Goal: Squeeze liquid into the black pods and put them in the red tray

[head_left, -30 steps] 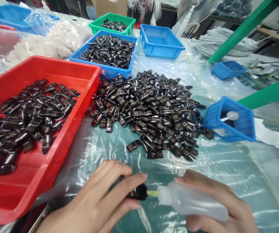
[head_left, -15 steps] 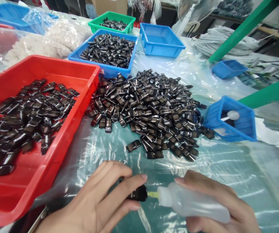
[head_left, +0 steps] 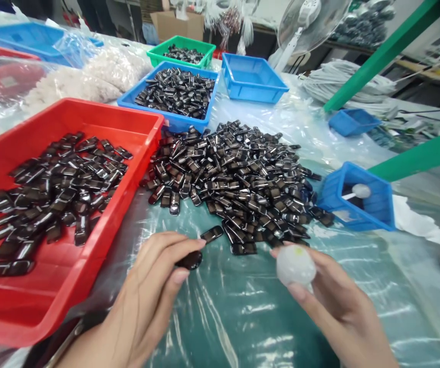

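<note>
My left hand (head_left: 154, 286) holds a glossy black piece (head_left: 191, 260) between thumb and fingers, low in the view beside the red tray. A translucent white bottle (head_left: 295, 266) is gripped in my right hand (head_left: 330, 296), its end turned toward the camera with a small yellow-green spot on it. The two hands are apart over the green table surface (head_left: 250, 312). Just beyond them lies a large heap of similar black pieces (head_left: 242, 179), with a single piece (head_left: 212, 234) at its near edge.
A red tray (head_left: 66, 286) with black pieces stands at left. Behind the heap are a filled blue tray (head_left: 208, 110), a green tray (head_left: 204, 60) and an empty blue tray (head_left: 256, 92). A blue bin (head_left: 373, 217) holding a white spoon stands right, near green bars (head_left: 419, 153).
The bottle has moved away from the black piece and turned from lying sideways to end-on toward the camera. My left hand has shifted left and up with the piece. The camera view has shifted slightly.
</note>
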Demonstrator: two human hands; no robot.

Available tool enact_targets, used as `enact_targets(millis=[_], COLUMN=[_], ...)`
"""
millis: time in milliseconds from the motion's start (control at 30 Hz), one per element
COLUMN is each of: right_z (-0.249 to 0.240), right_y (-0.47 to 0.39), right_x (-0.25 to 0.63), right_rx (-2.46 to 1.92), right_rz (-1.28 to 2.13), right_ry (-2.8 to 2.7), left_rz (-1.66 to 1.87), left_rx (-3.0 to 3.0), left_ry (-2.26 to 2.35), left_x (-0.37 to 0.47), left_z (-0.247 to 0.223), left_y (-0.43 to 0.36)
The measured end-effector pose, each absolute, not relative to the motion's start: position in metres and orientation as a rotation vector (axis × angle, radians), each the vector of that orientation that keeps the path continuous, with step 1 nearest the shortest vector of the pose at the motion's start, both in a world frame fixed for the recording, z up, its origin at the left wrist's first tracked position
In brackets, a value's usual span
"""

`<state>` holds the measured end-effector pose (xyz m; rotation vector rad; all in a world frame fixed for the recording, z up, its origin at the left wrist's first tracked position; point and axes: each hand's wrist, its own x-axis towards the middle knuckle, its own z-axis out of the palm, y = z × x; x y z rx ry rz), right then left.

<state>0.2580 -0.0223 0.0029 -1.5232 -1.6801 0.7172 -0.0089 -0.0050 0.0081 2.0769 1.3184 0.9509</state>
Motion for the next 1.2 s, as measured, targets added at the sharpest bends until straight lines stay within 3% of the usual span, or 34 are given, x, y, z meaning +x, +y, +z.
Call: enact_targets(millis=[167,367,433,567,733,900,1200], right_z=[-0.015,-0.008,-0.002,-0.003,-0.016,-0.004,0.028], right_y=[-0.015,-0.025,-0.031,-0.028,-0.005,0.003,-0.001], right_x=[0.248,0.242,0.232,0.197,0.166,0.172,0.179], right_rx=[-1.488,-1.348,-1.266,-1.265,-1.302,-1.296,-1.114], right_rz=[0.739,0.266,0.257,0.458,0.586,0.929,1.839], right_ry=[-1.597,-1.58,-1.716,-2.132,-2.163,-1.909,-1.099], left_rz=[1.052,0.957,0.97,0.97,0.912,0.925,0.879], left_rx=[1.938,1.831,1.847,1.943,2.139,2.226,2.275], left_ry=[1.367,1.283,1.263,1.215,1.163,1.08,1.086], left_x=[-0.006,-0.009,-0.01,-0.01,-0.01,-0.012,-0.013], left_z=[0.01,0.01,0.008,0.003,0.006,0.004,0.007], left_y=[-0.006,-0.008,-0.008,-0.006,-0.005,-0.004,-0.006])
